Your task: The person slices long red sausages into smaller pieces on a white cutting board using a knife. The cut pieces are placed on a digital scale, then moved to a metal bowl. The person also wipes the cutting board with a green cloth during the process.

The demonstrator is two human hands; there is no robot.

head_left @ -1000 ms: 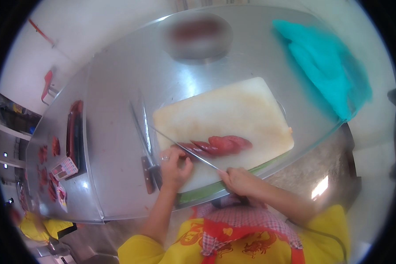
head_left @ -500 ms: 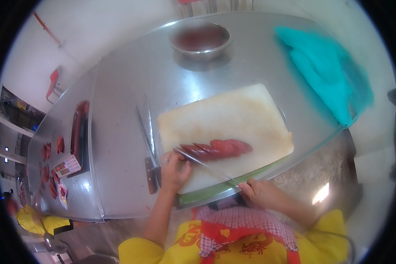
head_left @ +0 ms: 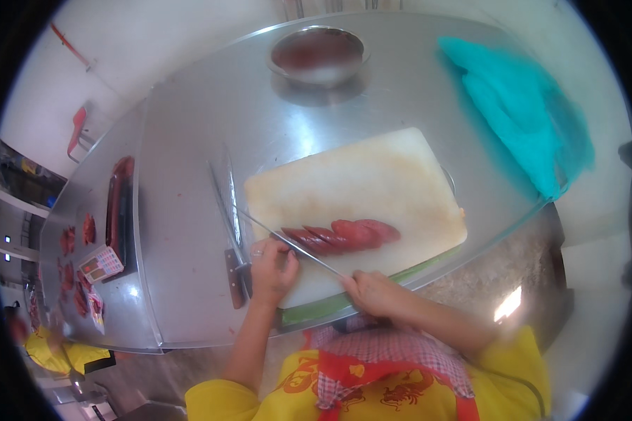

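Observation:
A piece of dark red raw meat (head_left: 361, 233), partly cut into slanting slices at its left end, lies on the white cutting board (head_left: 344, 179). My right hand (head_left: 373, 292) is closed around the handle of a long thin knife (head_left: 298, 250). The blade slants across the meat's left end, its tip reaching past the board's left edge. Beside that end, my left hand (head_left: 271, 270) has its fingers curled in close to the blade. What those fingers hold, if anything, is hidden.
Left of the board lie a wooden-handled knife (head_left: 233, 279) and a long metal rod (head_left: 225, 203). A steel bowl (head_left: 319, 74) holds something red at the back. A turquoise bag (head_left: 509, 116) lies right. A scale (head_left: 101, 264) and meat pieces (head_left: 67, 274) occupy the left table. Green edging (head_left: 316, 311) shows under the board.
My right hand has moved left and a little forward, pushing the knife across the meat so its tip now extends past the board. My left hand has stayed by the meat's left end.

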